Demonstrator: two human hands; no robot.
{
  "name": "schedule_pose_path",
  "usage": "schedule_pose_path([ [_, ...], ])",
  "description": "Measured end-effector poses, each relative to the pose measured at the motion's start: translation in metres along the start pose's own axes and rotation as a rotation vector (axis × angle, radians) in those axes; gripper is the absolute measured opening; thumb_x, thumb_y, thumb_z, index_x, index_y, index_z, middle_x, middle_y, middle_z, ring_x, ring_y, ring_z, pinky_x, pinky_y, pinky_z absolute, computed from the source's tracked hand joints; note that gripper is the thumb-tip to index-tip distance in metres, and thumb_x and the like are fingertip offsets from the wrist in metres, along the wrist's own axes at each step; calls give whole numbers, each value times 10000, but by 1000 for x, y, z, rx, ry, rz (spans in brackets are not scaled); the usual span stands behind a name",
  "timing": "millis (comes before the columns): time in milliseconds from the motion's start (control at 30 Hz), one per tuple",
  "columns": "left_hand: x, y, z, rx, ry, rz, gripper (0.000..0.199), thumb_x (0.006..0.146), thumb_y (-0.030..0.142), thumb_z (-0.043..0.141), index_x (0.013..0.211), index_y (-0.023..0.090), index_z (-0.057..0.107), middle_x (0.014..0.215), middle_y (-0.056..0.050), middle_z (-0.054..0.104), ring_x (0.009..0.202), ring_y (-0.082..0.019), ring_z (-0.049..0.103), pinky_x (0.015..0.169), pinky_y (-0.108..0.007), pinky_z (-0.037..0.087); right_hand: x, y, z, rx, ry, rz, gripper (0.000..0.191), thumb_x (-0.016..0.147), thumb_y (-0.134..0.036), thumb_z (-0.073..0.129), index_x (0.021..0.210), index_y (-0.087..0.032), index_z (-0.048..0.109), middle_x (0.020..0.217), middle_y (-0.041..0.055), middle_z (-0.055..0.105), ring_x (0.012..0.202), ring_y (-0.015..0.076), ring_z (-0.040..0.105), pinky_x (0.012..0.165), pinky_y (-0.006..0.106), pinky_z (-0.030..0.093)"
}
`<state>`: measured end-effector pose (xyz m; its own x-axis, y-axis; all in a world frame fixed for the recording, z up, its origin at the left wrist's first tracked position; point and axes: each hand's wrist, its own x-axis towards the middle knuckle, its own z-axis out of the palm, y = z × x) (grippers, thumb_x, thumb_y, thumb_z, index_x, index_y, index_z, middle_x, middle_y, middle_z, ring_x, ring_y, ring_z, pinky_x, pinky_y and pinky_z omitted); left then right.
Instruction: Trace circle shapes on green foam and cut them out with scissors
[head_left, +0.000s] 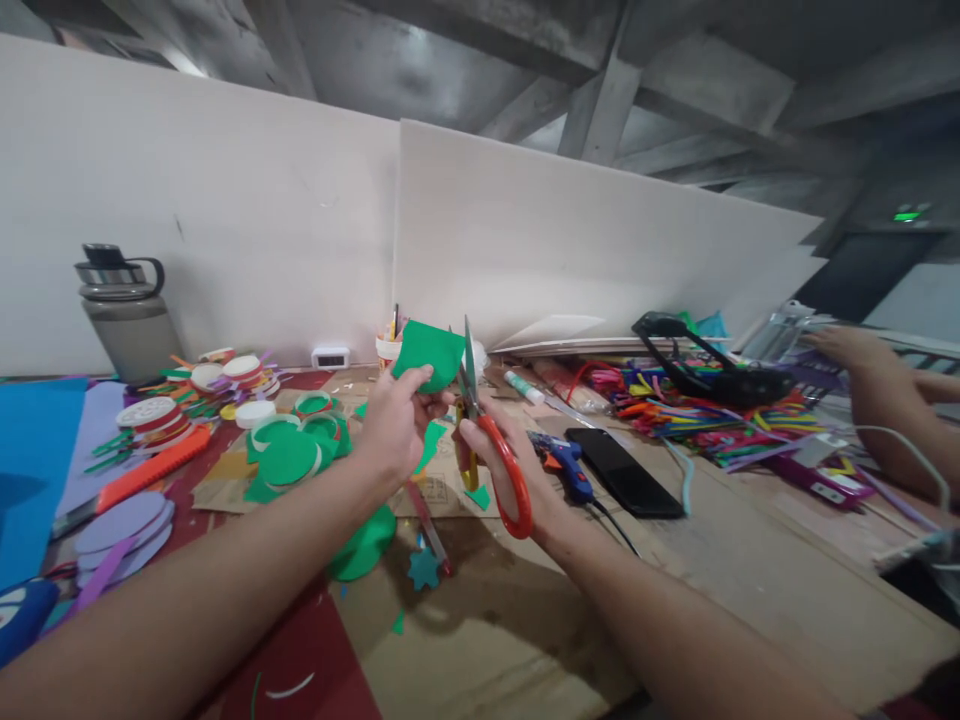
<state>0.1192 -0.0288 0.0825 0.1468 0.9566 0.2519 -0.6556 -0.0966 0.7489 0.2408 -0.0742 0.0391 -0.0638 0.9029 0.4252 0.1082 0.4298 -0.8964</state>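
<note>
My left hand (401, 415) pinches a green foam sheet (429, 352), held up above the table with one edge rounded. In my right hand (499, 450) is a pair of scissors (512, 490) with red handles, its blades pointing up at the sheet's right edge. The blades look slightly apart, and whether they touch the sheet I cannot tell. Below my hands lie green offcuts (478, 497) and a green disc (365, 545). Left of my left hand, more green discs (286, 457) rest beside green-lined rings (313, 403).
A bottle (127, 325) stands at the back left, near an orange utility knife (154, 467) and lilac discs (124, 530). To the right lie a blue glue gun (568, 468), a phone (624, 470) and colourful pipe cleaners (675, 420). Another person's arm (885, 390) reaches in at far right.
</note>
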Motion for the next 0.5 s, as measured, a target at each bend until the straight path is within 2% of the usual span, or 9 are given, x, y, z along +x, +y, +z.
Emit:
schedule_pose_path([
  [267,-3,-1,-8,-8,35,-10,235,629,204,699,775,185,515,630,48,597,516,-95,574,524,-225,430,-2,6,1,-25,-54,44,382,871,-444,570,1174,-210,560,654,-38,480,549,113,445,504,226,411],
  [500,-4,0,-12,21,65,-20,235,626,208,688,769,189,502,608,47,590,506,-98,568,521,-227,426,-4,4,5,-54,-34,62,285,871,-450,574,1016,-205,587,622,-45,455,519,107,409,482,225,369],
])
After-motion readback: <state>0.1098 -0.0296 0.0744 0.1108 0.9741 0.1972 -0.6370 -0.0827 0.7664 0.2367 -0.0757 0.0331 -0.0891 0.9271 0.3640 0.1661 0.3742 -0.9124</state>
